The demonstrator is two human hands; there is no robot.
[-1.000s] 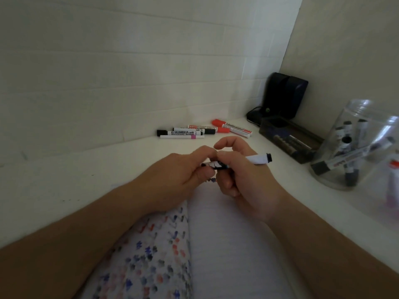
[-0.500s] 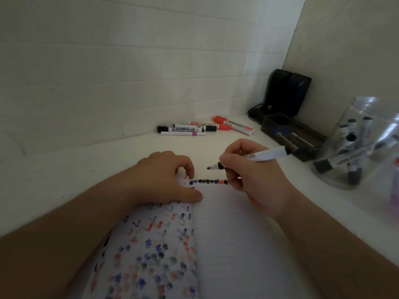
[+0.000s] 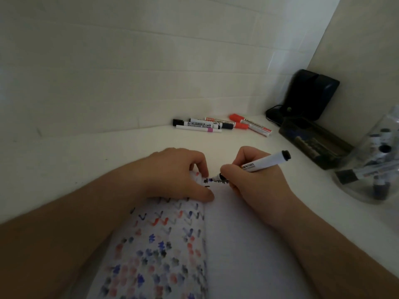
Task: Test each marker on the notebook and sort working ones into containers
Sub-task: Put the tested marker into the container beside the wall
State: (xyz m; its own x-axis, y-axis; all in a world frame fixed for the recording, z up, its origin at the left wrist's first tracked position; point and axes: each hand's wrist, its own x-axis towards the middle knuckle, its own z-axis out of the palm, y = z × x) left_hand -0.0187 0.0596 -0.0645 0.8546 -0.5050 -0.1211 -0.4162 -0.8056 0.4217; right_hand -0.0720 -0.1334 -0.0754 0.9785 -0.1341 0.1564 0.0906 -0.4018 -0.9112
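A white desk (image 3: 64, 160) holds an open notebook (image 3: 237, 244), its left page covered in coloured test marks. The left hand (image 3: 172, 173) presses the notebook's top with curled fingers. Just beside it, the right hand (image 3: 254, 186) grips a black whiteboard marker (image 3: 259, 164), tip touching the page. A clear jar (image 3: 373, 165) of markers stands at right; loose markers (image 3: 220, 125) lie by the wall.

Both forearms are bare up to the frame's lower edge, with no sleeves. The left hand (image 3: 177, 173) and right hand (image 3: 257, 182) wear no gloves or rings.
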